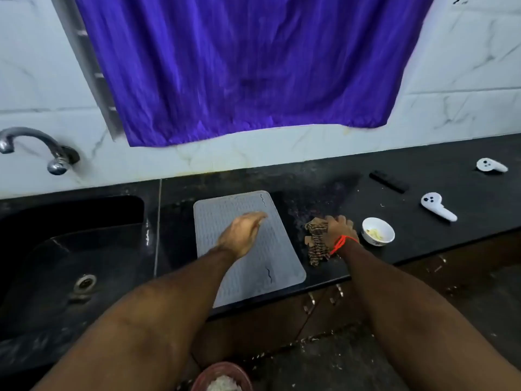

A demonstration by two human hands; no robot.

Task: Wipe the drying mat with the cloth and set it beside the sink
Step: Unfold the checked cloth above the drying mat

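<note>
Our right hand (339, 231) grips the brown patterned cloth (317, 239), fingers curled over its bunched top, and holds it down on the black counter (423, 235) just beside the right edge of the drying mat (270, 266). A red thread is tied around that wrist. Our left hand (241, 234) lies flat on the mat with the fingers straight and together, pressing on its middle and holding nothing. The grey ribbed mat lies flat on the counter, tilted a little, with its near corner reaching the counter's front edge; it sits to the right of the dark sink (70, 263), apart from the sink's rim. Right of the cloth stands a small white bowl (377, 231) with pale scraps in it. Farther right we see two white controllers (437, 206) and a black bar (388, 181) on the counter. A tap (36, 148) juts from the tiled wall above the sink, and a purple curtain (245, 66) hangs over the wall behind the mat.
</note>
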